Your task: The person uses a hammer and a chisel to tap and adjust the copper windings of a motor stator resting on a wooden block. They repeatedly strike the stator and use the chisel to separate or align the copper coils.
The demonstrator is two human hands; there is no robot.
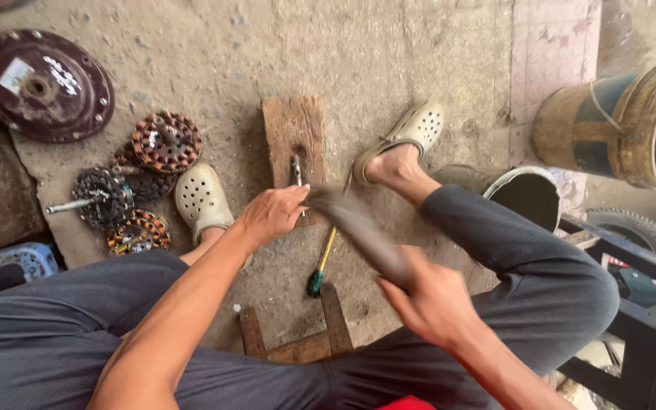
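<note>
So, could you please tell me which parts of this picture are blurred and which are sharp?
Head view: the hammer in the right hand is smeared by motion blur; the left hand, wood block and coils are sharp; daylight is soft, without glare.

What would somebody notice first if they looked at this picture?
Right in the middle, the right hand swings a blurred hammer toward a small metal piece that the left hand steadies on a wooden block. At the left, round copper-wound motor parts lie on the dusty floor by a pale clog.
</note>
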